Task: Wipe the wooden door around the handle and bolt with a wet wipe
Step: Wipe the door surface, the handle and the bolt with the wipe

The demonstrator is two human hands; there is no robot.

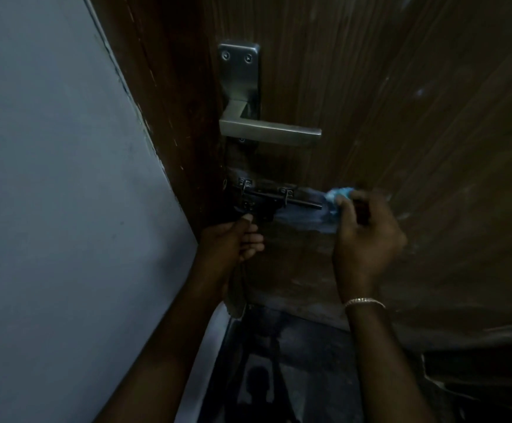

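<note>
— Where is the wet wipe (338, 199)?
— The right hand (367, 236) pinches it in curled fingers, pressed on the wooden door (401, 117), at 3 o'clock from the bolt (279, 200).
— And the left hand (233, 239)?
— Its fingers curl around the bolt's dark end, at 6 o'clock from the handle (267, 131).

A bunched wet wipe (338, 198) is pinched in the right hand (367, 236) against the wooden door (401, 117), beside the bolt (279, 201); the bolt's latch end is gripped by the left hand (233, 242).
</note>
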